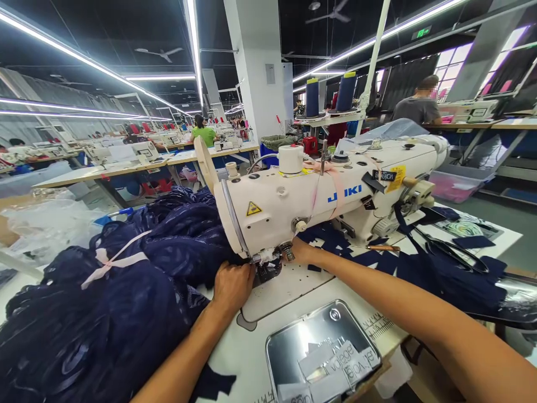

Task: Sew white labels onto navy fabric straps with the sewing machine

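Head view: navy fabric heap (pixel 138 313) lies beside left hand (pixel 231 286), farther from right hand (pixel 301 251); grips unclear.

Left grip (pixel 232 286) bare; left forearm (pixel 184 355) bare; right forearm (pixel 394 294) bare, tapering.

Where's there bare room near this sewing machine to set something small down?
White tabletop lies bare between left forearm and metal tray; so does the machine bed between left hand and tray. Crowded: left, the navy fabric heap; right, navy cut pieces.
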Demonstrator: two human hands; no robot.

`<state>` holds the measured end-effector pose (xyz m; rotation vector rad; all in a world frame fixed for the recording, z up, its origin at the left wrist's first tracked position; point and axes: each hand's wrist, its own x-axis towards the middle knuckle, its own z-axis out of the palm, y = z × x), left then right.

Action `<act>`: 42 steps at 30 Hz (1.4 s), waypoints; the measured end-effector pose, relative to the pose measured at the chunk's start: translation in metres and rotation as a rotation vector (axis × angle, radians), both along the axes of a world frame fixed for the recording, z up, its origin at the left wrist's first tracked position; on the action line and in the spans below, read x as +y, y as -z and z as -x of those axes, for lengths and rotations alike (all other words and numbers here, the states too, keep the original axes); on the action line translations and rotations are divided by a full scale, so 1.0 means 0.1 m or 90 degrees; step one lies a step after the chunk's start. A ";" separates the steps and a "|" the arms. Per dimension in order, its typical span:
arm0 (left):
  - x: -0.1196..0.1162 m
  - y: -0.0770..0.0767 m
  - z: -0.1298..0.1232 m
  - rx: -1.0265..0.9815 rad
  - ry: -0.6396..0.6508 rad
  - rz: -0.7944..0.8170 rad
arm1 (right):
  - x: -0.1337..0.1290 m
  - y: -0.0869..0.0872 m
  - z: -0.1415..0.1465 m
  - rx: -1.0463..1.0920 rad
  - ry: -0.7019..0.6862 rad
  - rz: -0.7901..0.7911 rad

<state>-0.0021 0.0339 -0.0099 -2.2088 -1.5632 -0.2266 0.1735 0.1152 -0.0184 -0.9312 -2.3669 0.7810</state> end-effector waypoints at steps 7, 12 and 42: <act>-0.02 -0.02 0.01 0.001 -0.008 0.029 | -0.12 -0.06 -0.05 -0.030 0.045 -0.026; -0.04 0.01 -0.01 0.012 -0.028 0.046 | -0.40 -0.14 -0.27 -0.059 -0.073 -0.181; -1.24 -0.61 0.73 0.429 0.079 0.016 | -0.98 -0.26 1.24 0.176 0.035 0.158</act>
